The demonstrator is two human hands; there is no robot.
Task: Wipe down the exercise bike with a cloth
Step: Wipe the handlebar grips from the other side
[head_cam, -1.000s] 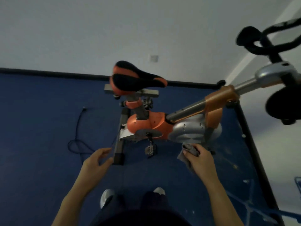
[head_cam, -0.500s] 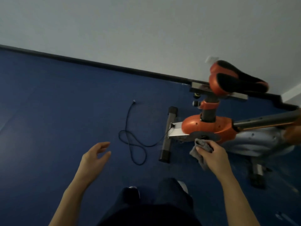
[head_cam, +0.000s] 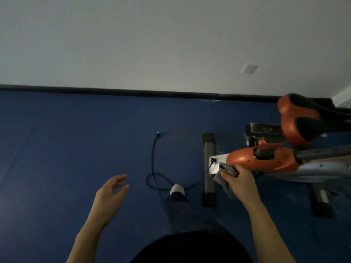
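Head-worn wide view, facing forward and down (floor [head_cam: 76, 149], wall [head_cam: 152, 44]), hands near

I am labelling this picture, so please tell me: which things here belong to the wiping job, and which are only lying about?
Belongs to the job:
- exercise bike
- grey cloth, held in the right hand

Only lying about:
- black cable on the blue floor
- wall socket
- left hand, open and empty

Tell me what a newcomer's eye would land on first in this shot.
The orange and black exercise bike at the right edge stands out against the dark blue floor, its saddle raised above the frame. The right hand presses a grey cloth to the orange housing's rear end, while the left hand hangs open and empty. A black cable loops across the floor between them.
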